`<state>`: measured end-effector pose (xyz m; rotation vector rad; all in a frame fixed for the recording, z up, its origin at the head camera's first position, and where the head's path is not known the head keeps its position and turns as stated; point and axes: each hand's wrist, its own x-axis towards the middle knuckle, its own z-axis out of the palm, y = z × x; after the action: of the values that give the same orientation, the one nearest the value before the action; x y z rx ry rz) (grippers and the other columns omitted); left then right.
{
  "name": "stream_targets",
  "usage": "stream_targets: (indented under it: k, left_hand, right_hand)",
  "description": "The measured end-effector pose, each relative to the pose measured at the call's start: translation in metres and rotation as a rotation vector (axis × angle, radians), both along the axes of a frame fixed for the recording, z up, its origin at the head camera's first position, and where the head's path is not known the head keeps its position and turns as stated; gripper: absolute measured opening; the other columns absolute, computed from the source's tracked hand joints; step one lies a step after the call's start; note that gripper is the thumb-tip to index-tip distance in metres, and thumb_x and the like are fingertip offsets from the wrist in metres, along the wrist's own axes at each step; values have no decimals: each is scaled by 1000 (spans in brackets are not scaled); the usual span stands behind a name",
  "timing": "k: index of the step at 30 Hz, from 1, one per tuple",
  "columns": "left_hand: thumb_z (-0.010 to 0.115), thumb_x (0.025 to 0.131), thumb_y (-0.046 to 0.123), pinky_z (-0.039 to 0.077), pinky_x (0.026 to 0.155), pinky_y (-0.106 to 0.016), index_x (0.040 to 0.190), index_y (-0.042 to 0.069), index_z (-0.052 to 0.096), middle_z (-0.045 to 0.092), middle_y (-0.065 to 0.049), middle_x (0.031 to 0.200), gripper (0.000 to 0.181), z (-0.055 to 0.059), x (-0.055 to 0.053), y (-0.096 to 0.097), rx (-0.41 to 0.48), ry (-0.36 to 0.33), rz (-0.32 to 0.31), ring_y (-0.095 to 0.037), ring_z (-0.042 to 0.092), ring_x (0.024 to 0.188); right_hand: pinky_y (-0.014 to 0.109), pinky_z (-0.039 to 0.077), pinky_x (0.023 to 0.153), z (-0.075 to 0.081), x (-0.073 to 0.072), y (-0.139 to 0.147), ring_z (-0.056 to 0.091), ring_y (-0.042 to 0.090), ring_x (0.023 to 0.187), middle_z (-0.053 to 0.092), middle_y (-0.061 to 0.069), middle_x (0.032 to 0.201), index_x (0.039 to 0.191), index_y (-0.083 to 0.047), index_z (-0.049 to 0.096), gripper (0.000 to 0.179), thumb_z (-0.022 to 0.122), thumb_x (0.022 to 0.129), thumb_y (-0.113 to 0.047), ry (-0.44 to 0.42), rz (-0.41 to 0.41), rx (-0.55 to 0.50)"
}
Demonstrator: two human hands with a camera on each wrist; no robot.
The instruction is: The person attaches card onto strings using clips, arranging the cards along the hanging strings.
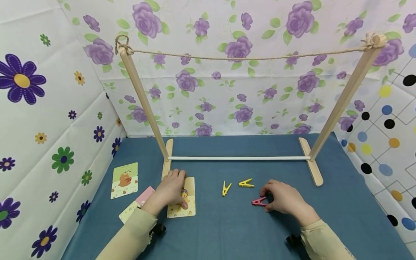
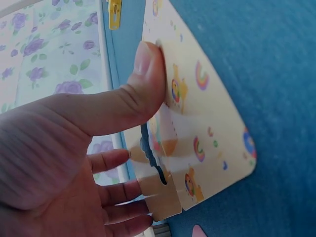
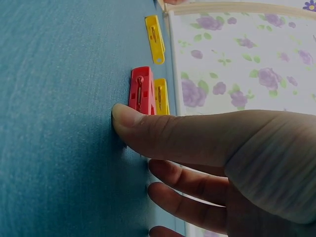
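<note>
My left hand holds a pale yellow folded card lying on the blue cloth, its thumb on the near half and fingertips at the far side. In the left wrist view the card shows rainbow and bear prints and a cut-out along its fold. On the right, my right hand has its thumb and fingers about the handle end of a red clothespin. The thumb hides that end in the right wrist view. Two yellow clothespins, one nearer the middle and another, lie between the hands.
A green card lies far left; a pink-and-cream card is partly under the left forearm. Behind stands a wooden frame with slanted posts, a twine line and a white bottom rod. Patterned cloth walls surround the table.
</note>
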<state>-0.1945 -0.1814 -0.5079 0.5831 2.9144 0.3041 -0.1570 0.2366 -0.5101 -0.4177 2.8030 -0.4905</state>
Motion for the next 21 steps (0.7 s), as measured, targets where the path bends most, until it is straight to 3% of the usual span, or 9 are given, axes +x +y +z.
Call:
stream_targets:
  k: [11,17,21]
  left_hand:
    - [111,53,40,48,92,-54,142,15,61,56,-9,123,106,5,1,1,22,21,-50,-31,53,113]
    - [111,55,30,50,83,-52,147,19,60,54,-10,132,106,5,2,3,106,41,-61,-31,54,113]
    - [110,57,20,52,84,-48,150,20,59,49,-12,136,106,2,2,4,181,45,-82,-33,50,117]
  right_hand:
    - [48,56,82,-3,1,0,61,14,93,65,-8,109,101,-29,75,43,104,69,-28,5,-5,-8]
    - [48,56,80,-3,3,0,61,14,92,65,-8,109,101,-29,75,44,104,68,-28,25,-3,-8]
    - [48,56,79,-3,4,1,61,14,91,65,-9,108,101,-29,75,44,104,68,-28,31,-2,-9]
